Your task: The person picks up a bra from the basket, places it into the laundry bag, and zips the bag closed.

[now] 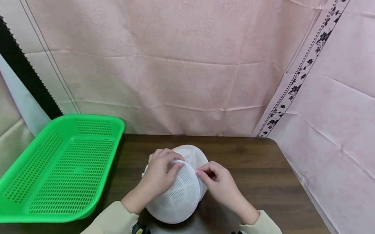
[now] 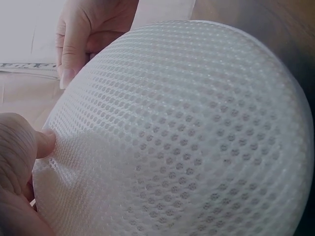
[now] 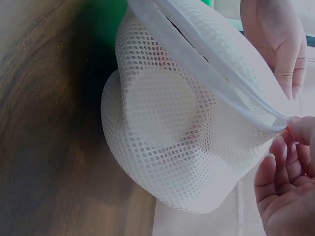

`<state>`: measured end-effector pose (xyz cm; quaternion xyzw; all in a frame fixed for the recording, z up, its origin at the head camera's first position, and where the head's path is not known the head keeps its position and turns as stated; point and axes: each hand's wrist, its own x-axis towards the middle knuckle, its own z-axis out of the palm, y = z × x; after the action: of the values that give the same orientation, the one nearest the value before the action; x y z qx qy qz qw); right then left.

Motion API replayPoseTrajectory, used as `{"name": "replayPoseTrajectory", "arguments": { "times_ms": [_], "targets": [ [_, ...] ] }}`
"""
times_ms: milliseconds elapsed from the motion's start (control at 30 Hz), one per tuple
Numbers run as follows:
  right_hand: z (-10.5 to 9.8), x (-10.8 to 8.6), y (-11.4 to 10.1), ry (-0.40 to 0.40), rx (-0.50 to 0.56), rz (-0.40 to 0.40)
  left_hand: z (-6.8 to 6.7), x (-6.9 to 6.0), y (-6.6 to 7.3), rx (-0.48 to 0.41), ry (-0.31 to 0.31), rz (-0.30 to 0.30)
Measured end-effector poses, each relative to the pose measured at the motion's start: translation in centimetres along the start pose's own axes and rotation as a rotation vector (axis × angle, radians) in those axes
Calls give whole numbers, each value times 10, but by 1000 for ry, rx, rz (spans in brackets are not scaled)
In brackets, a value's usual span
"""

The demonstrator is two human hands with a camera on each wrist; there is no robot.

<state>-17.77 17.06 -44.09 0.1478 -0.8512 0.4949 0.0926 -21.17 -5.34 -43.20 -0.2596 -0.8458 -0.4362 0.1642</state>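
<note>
A white mesh laundry bag (image 1: 175, 199) with a rounded shape stands on the table between both hands. My left hand (image 1: 160, 172) holds its upper edge, thumb and fingers pinching the mesh, which puckers beside the thumb in the left wrist view. On the other side, my right hand (image 1: 220, 182) pinches the end of the bag's zipper edge (image 3: 216, 88) between thumb and forefinger. In the right wrist view a narrow dark gap shows along that zipper. A pale round panel (image 3: 160, 108) shows behind the mesh on that side.
A green perforated plastic basket (image 1: 78, 170) sits on the left of the brown wooden table (image 1: 257, 163). Pale pink cloth (image 1: 165, 56) hangs behind the table, and more cloth (image 1: 357, 110) hangs along the right side.
</note>
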Motion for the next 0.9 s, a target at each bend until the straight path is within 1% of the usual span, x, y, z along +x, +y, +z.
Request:
{"name": "replayPoseTrajectory", "arguments": {
  "times_ms": [133, 333, 467, 667, 767, 900],
  "targets": [
    [0, 1, 2, -4, 28, 5, -1, 0, -1, -3, 10, 7],
    [-1, 0, 2, -16, 55, 43, -4, 1, -5, -9, 39, -26],
    [-3, -1, 1, -27, 59, 73, -4, 1, -5, -17, 33, -37],
    [-3, -1, 0, -29, 56, 72, -4, 1, -5, -13, 33, -39],
    [-3, -1, 0, -30, 57, 69, -5, 2, -5, -20, 21, -47],
    [-3, -2, 1, -27, 58, 65, -8, 3, -7, -42, 43, -54]
  ]
}}
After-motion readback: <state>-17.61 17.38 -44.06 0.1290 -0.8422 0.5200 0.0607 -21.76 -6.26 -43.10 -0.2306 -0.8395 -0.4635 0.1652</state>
